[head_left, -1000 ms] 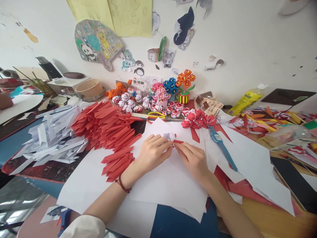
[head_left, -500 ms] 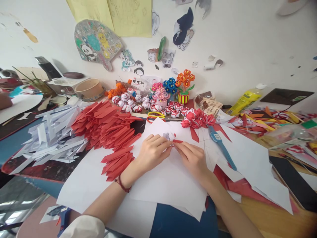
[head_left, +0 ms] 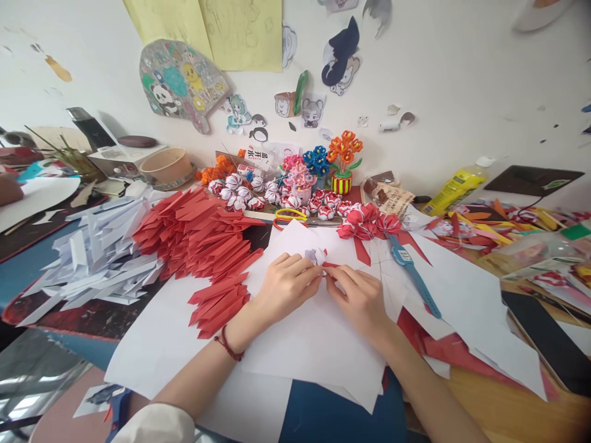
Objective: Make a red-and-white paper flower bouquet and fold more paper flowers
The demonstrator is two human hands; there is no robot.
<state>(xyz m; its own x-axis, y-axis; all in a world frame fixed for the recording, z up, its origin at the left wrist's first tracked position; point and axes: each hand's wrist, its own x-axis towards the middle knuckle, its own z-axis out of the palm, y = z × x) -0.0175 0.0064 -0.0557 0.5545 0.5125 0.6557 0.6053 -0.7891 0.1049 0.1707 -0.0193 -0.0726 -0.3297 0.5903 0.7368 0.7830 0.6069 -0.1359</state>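
Observation:
A small white-and-red folded paper flower (head_left: 314, 255) is pinched in the fingers of my left hand (head_left: 289, 283), above white paper sheets (head_left: 314, 344). My right hand (head_left: 360, 298) has its thumb and forefinger closed at the flower's right side, on a folded red paper strip (head_left: 331, 265) that is mostly covered by the fingers. The fingertips of both hands nearly meet. Left of my left hand lie a small row of folded red strips (head_left: 219, 304) and a larger red pile (head_left: 194, 231). Folded white strips (head_left: 99, 249) are heaped farther left.
Finished red-and-white paper balls (head_left: 364, 220) lie at the back beside scissors (head_left: 290, 214) with yellow and orange handles. To the right are a blue watch (head_left: 413, 274), a phone (head_left: 547, 338) and a yellow bottle (head_left: 459, 184). A blue-handled tool (head_left: 120, 412) lies at lower left.
The fingers of my right hand have shifted slightly and bent more at the flower, showing less of the red strip. My left hand keeps its pinch almost in place.

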